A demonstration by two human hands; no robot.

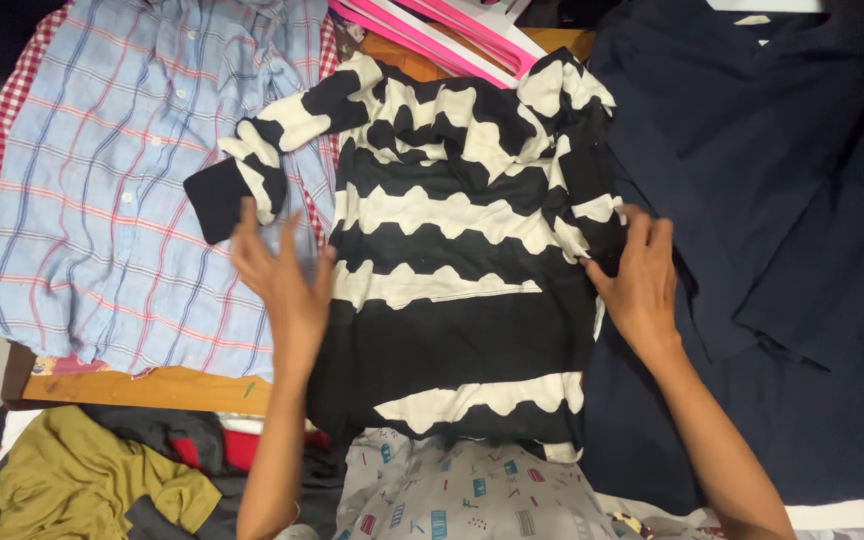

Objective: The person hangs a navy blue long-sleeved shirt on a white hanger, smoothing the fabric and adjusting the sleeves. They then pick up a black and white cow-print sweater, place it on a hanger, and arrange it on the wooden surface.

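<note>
Head cam, looking down on wooden table [152, 388] covered w/ clothes. Centre: black-and-white wavy-striped top [462, 260], laid flat, neckline at far end, hem at near edge of table. Its left sleeve [252, 165] is folded across, black cuff lying over the light blue plaid button shirt [122, 170] on the left. Left hand [287, 280]: palm down, fingers spread apart, flat on left edge of striped top where it meets the plaid shirt; nothing gripped. Right hand [640, 278]: fingers together, resting on right edge of striped top by the folded-in right sleeve; fingertips press the fabric, cannot tell if a fold is pinched. Both forearms come in from near side. Right of striped top, touching it: navy garment [782, 200], spread wide, covers whole right part of table. Under plaid shirt, a red-and-white checked cloth [14, 95] shows at far left edge. Far centre: 2+ pink hangers [442, 30], partly under striped top's collar. Near side, below table edge: olive garment [82, 475] at left, grey printed cloth [462, 490] w/ small coloured shapes at centre, red and dark items between them.
</note>
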